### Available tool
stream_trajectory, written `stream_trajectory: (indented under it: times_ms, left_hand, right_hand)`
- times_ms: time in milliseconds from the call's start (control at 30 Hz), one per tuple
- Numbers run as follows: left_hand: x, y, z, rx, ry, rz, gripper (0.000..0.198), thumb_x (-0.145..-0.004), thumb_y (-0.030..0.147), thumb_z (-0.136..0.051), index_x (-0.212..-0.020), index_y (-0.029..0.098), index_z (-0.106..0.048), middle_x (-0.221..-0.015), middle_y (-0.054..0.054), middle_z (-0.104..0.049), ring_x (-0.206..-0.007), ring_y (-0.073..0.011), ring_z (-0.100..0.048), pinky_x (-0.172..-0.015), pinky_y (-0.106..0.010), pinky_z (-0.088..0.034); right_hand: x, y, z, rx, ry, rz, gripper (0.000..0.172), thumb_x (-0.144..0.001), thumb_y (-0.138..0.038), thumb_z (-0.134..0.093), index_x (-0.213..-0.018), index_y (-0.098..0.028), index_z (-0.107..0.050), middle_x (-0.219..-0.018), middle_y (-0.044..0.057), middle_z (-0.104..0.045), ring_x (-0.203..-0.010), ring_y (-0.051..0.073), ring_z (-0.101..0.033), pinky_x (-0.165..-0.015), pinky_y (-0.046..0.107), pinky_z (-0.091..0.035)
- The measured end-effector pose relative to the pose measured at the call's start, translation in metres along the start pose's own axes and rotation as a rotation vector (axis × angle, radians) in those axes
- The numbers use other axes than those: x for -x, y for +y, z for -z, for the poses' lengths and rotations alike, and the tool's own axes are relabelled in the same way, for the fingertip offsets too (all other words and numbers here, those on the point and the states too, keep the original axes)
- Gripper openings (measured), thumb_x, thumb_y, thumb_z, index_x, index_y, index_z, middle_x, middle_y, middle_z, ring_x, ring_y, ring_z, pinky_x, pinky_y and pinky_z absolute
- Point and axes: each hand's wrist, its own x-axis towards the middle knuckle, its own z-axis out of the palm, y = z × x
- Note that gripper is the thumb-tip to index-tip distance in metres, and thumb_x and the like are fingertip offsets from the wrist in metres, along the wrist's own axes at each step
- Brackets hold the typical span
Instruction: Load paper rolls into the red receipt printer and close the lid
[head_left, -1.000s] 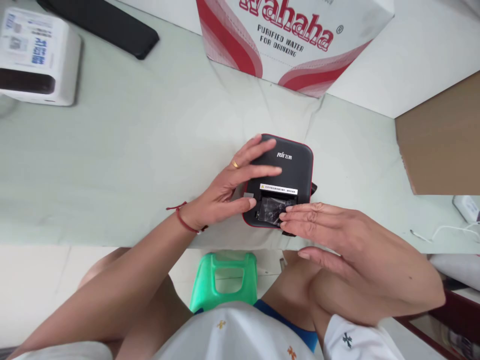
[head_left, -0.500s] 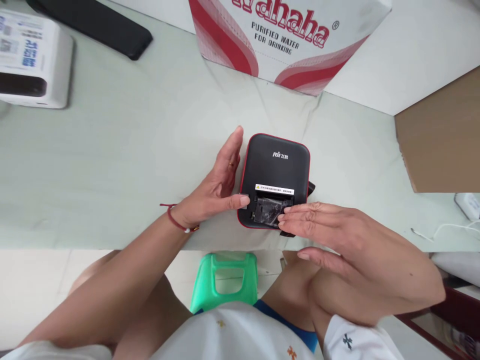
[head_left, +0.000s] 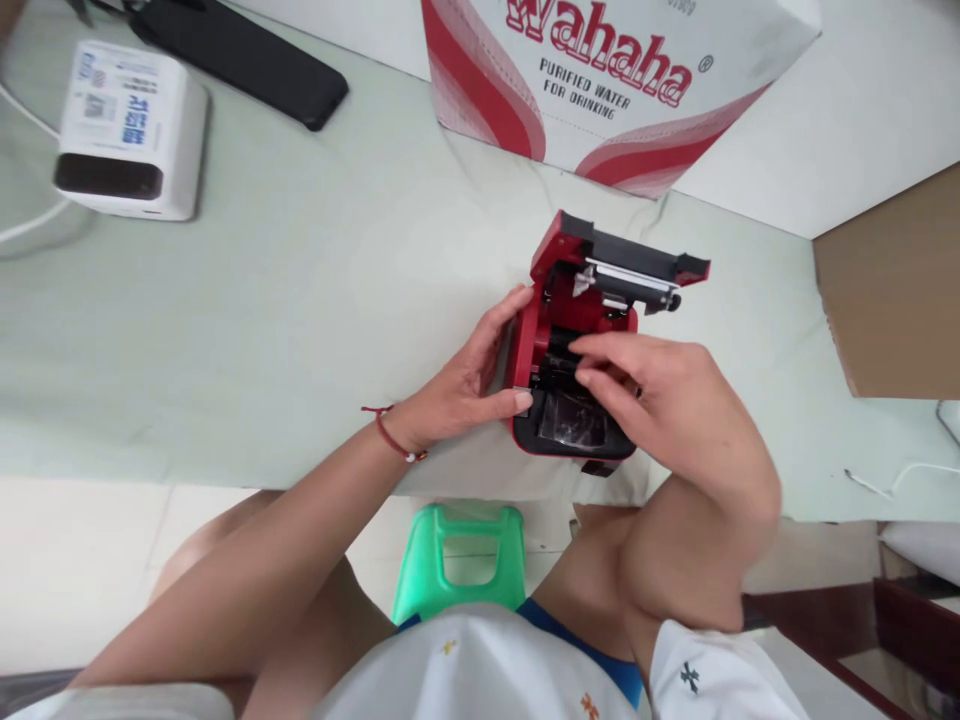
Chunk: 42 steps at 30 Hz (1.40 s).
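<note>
A small red and black printer (head_left: 574, 420) rests near the table's front edge with its lid (head_left: 626, 255) raised. A piece of clear film covers the dark panel on its front. My left hand (head_left: 476, 375) grips the printer's left side, thumb at the front corner and fingers farther back. Inside the open compartment (head_left: 559, 345) are the fingertips of my right hand (head_left: 660, 390), curled in a loose pinch at dark parts. Whatever they hold there is hidden by the fingers and the shade.
Behind the printer stands a white and red water carton (head_left: 600, 100). A white box-shaped device (head_left: 135, 135) and a long black object (head_left: 247, 60) lie at the back left. Brown cardboard (head_left: 892, 290) is at the right, with a white cable (head_left: 900, 480) below. A green stool (head_left: 457, 560) stands under the table edge.
The printer's lid has swung up, baring the red inside. My right hand has moved from the front of the closed lid into the compartment. My left hand stays at the printer's left side.
</note>
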Motion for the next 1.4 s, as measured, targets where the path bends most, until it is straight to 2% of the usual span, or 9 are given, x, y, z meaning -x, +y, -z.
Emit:
stream_trajectory:
  times_ms: [133, 400, 600, 767, 900, 1033, 1100, 1233, 1400]
  left_hand:
    - [0.0, 0.001, -0.003, 0.013, 0.004, 0.028, 0.11, -0.093, 0.065, -0.095, -0.185, 0.049, -0.037, -0.204, -0.004, -0.022, -0.191, -0.0414, -0.017, -0.156, -0.066, -0.02]
    - [0.005, 0.013, -0.006, -0.004, -0.008, 0.071, 0.102, -0.101, 0.062, -0.09, -0.186, 0.051, -0.035, -0.205, -0.001, -0.016, -0.191, -0.043, -0.013, -0.157, -0.068, -0.016]
    - [0.002, 0.021, -0.005, 0.008, 0.046, 0.041, 0.08, -0.111, 0.063, -0.076, -0.182, 0.047, -0.045, -0.198, -0.005, -0.037, -0.186, -0.0405, -0.031, -0.154, -0.066, -0.031]
    - [-0.011, 0.024, -0.001, 0.003, 0.284, 0.169, 0.051, -0.113, 0.06, -0.074, -0.153, 0.029, -0.075, -0.167, -0.012, -0.074, -0.158, -0.0353, -0.069, -0.136, -0.058, -0.056]
    - [-0.015, 0.023, 0.001, -0.089, 0.418, 0.239, 0.044, -0.106, 0.058, -0.083, -0.132, 0.023, -0.085, -0.143, -0.013, -0.086, -0.139, -0.0325, -0.079, -0.127, -0.052, -0.061]
    - [-0.015, 0.021, -0.003, -0.124, 0.449, 0.269, 0.046, -0.101, 0.058, -0.089, -0.132, 0.024, -0.084, -0.142, -0.011, -0.086, -0.128, -0.0288, -0.082, -0.116, -0.046, -0.066]
    - [-0.015, 0.021, -0.005, -0.134, 0.455, 0.277, 0.046, -0.1, 0.058, -0.09, -0.131, 0.024, -0.083, -0.141, -0.01, -0.086, -0.122, -0.0269, -0.083, -0.11, -0.043, -0.067]
    - [-0.015, 0.021, -0.009, -0.188, 0.48, 0.304, 0.038, -0.101, 0.053, -0.088, -0.128, 0.026, -0.081, -0.136, -0.007, -0.086, -0.105, -0.0217, -0.083, -0.095, -0.038, -0.067]
    - [-0.016, 0.022, -0.012, -0.263, 0.497, 0.329, 0.031, -0.103, 0.045, -0.083, -0.128, 0.026, -0.079, -0.132, -0.007, -0.087, -0.096, -0.0199, -0.08, -0.087, -0.036, -0.065]
  right_hand:
    - [-0.029, -0.006, -0.019, 0.284, -0.018, -0.213, 0.04, -0.108, -0.018, -0.064, -0.142, -0.027, -0.084, -0.131, 0.01, -0.091, -0.109, 0.036, -0.086, -0.086, 0.046, -0.063]
    - [-0.041, -0.02, -0.019, 0.563, -0.186, -0.304, 0.035, -0.106, -0.021, -0.065, -0.137, -0.024, -0.081, -0.13, 0.014, -0.089, -0.106, 0.036, -0.083, -0.069, 0.04, -0.046]
    - [-0.015, -0.009, -0.003, 0.145, -0.064, -0.185, 0.028, -0.103, -0.022, -0.07, -0.13, -0.024, -0.077, -0.102, 0.005, -0.088, -0.078, 0.025, -0.077, -0.073, 0.037, -0.053]
    - [0.049, 0.013, 0.039, -0.167, 0.094, -0.044, 0.024, -0.106, -0.041, -0.079, -0.129, -0.03, -0.079, -0.102, 0.001, -0.086, -0.068, 0.019, -0.069, -0.063, 0.033, -0.054]
    - [0.074, 0.055, 0.053, -0.162, 0.173, -0.253, 0.034, -0.102, -0.051, -0.083, -0.128, -0.03, -0.08, -0.109, 0.005, -0.087, -0.077, 0.023, -0.074, -0.068, 0.037, -0.058]
    - [0.055, 0.104, 0.034, 0.093, 0.055, -0.665, 0.024, -0.094, -0.036, -0.079, -0.115, -0.025, -0.079, -0.084, 0.004, -0.078, -0.074, 0.027, -0.069, -0.068, 0.039, -0.051]
    - [0.044, 0.121, 0.024, 0.119, 0.018, -0.73, 0.018, -0.092, -0.028, -0.077, -0.109, -0.024, -0.079, -0.087, 0.006, -0.079, -0.079, 0.029, -0.071, -0.07, 0.04, -0.051]
    - [0.037, 0.122, 0.018, 0.075, 0.003, -0.656, 0.034, -0.098, -0.031, -0.073, -0.13, -0.025, -0.083, -0.111, 0.009, -0.082, -0.085, 0.027, -0.073, -0.078, 0.041, -0.055]
    - [0.022, 0.099, 0.001, -0.049, -0.142, -0.342, 0.044, -0.102, -0.029, -0.071, -0.144, -0.024, -0.078, -0.136, 0.012, -0.082, -0.091, 0.026, -0.076, -0.082, 0.041, -0.057]
